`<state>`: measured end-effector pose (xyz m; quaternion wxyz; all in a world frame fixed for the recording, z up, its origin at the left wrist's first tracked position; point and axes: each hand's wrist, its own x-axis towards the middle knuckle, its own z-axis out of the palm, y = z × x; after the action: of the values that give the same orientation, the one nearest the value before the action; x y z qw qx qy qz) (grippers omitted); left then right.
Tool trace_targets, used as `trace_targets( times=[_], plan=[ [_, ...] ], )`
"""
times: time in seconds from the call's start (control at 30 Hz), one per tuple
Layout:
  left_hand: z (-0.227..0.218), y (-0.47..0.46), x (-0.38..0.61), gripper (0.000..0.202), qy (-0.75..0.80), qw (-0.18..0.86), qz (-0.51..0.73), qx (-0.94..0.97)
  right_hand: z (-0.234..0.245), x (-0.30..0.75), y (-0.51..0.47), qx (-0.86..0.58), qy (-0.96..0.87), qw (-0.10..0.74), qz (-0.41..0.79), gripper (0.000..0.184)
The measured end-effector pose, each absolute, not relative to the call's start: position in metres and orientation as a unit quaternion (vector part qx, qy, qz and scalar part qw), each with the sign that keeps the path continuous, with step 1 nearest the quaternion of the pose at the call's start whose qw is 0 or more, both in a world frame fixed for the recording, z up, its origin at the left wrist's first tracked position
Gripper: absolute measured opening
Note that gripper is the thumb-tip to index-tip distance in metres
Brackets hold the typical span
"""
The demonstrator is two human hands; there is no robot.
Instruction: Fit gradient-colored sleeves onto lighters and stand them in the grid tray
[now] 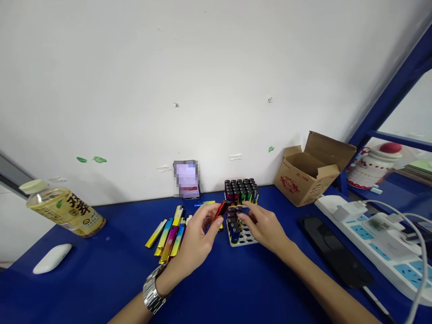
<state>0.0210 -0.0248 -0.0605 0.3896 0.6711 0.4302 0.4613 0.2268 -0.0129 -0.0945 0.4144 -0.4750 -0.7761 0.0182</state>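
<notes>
My left hand (203, 229) pinches a red lighter (221, 209) with a dark top, tilted, just left of a white perforated tray (243, 241). Over the tray, my right hand (261, 223) has its thumb and forefinger curled around a dark-topped lighter (239, 209) standing among others; its body is mostly hidden. Lighters with black tops (241, 184) fill the tray's back rows, and a few more (234, 231) stand along its front left. Several shiny, coloured lighter sleeves (168, 234) lie in a loose pile left of my left hand.
An open cardboard box (300, 177) stands back right, near a white power strip (362, 243) with chargers and cables. A black phone (332, 249) lies before it. Another phone (187, 180) leans on the wall. At left are a drink bottle (67, 209) and a white case (52, 258).
</notes>
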Motion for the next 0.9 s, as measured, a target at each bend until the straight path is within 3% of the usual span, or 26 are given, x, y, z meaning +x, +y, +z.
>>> trace_targets(
  times=[0.27,0.43,0.67,0.9],
  plan=[
    [-0.061,-0.041,0.026,0.009,0.363,0.399,0.434,0.722,-0.069,0.202,-0.040,-0.375,-0.787,0.473,0.130,0.023],
    [-0.059,-0.032,0.020,0.012,0.397,0.264,0.403,0.781,-0.076,0.217,-0.034,-0.390,-0.700,0.529,0.278,0.021],
    [-0.088,-0.015,0.011,0.033,0.487,0.064,0.191,0.850,-0.088,0.240,-0.013,-0.387,-0.823,0.374,0.183,0.033],
    [-0.088,-0.023,0.017,0.027,0.492,0.027,0.087,0.866,-0.089,0.236,-0.012,-0.436,-0.853,0.256,0.129,0.027]
  ],
)
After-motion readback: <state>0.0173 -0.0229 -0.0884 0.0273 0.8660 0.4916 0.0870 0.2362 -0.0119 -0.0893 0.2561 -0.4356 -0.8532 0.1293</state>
